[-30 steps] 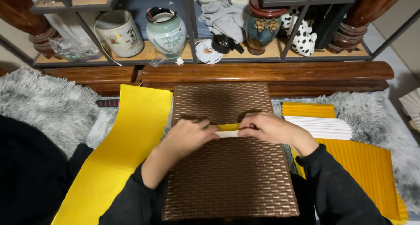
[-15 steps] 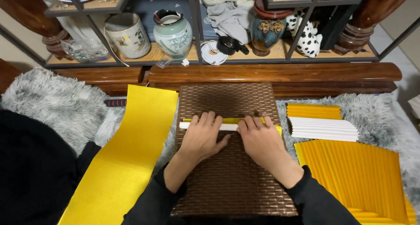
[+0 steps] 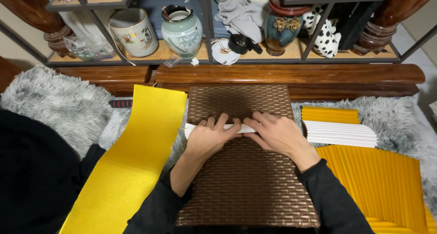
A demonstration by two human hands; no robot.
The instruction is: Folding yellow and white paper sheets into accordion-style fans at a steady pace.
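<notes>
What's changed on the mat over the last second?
The folded strip went from showing a yellow edge to showing only white, as both hands pressed flat on it. Left hand and right hand keep pinning it to the brown woven mat. Yellow sheet unmoved.

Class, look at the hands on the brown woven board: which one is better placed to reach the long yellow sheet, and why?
Left. The left hand lies nearer the long yellow sheet, which borders the brown woven board on that side. The right hand would probably have to cross over.
</notes>
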